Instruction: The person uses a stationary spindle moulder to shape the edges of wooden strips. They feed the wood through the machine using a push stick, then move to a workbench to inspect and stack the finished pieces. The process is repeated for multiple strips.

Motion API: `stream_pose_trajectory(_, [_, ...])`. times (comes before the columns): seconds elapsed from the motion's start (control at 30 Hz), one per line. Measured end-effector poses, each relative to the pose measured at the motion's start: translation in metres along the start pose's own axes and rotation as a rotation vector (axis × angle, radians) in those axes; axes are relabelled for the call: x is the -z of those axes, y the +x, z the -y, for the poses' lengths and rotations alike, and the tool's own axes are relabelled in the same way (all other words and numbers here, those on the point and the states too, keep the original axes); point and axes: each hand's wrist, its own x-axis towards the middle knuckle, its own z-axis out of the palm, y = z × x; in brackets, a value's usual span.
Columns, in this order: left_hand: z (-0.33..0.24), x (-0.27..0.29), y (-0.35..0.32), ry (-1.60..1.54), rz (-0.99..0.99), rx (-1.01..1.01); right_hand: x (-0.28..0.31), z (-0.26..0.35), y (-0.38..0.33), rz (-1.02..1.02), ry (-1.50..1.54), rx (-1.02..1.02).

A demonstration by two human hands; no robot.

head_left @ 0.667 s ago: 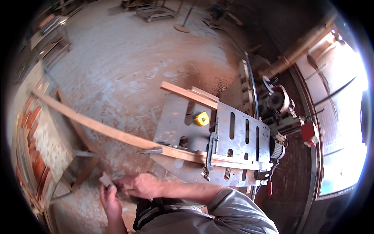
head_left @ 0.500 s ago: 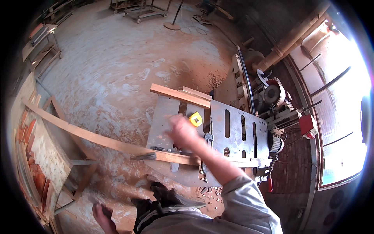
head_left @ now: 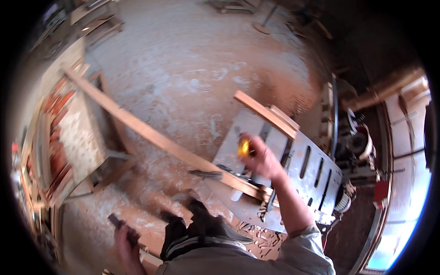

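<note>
My right hand (head_left: 262, 159) is closed around a yellow tape measure (head_left: 244, 146), held above the grey metal machine table (head_left: 238, 130). Below that hand, one end of a long wooden board (head_left: 151, 134) rests on the table, near a clamp (head_left: 262, 208). A dark slim tool (head_left: 229, 169) lies beside the board. Low on the left, my left hand (head_left: 126, 239) grips a small dark block-like object (head_left: 114, 220), whose kind I cannot make out. Two short wooden pieces (head_left: 266, 113) lie along the table's far edge.
The board's other end reaches a bench (head_left: 75, 133) on the left that holds reddish wood offcuts (head_left: 57, 103). A dark flat piece (head_left: 206, 174) sits under the board. Wood scraps (head_left: 263, 238) litter the floor by the table. Machinery (head_left: 360, 140) and a bright window (head_left: 403, 183) are at the right.
My right hand has picked the tape measure up off the table. My left hand has risen slightly, showing more of the dark object. The whole view has turned, shifting the table rightward.
</note>
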Motion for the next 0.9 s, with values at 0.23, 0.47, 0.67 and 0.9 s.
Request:
stream_pose_trajectory(0.23, [0.023, -0.110, 0.001, -0.203, 0.541, 0.177, -0.175, 0.128, -0.031, 0.576, -0.533, 0.359])
stream_pose_trajectory(0.47, [0.025, -0.090, -0.003, -0.184, 0.557, 0.248, -0.164, 0.084, -0.044, 0.652, 0.105, 0.086])
stream_pose_trajectory(0.67, [0.037, -0.045, -0.014, -0.098, 0.369, 0.081, -0.068, -0.049, -0.019, 0.167, -0.887, 0.115])
stream_pose_trajectory(0.9, [0.054, 0.035, -0.032, -0.397, 0.003, -0.075, -0.019, -0.155, -0.009, 0.508, -0.245, -0.551])
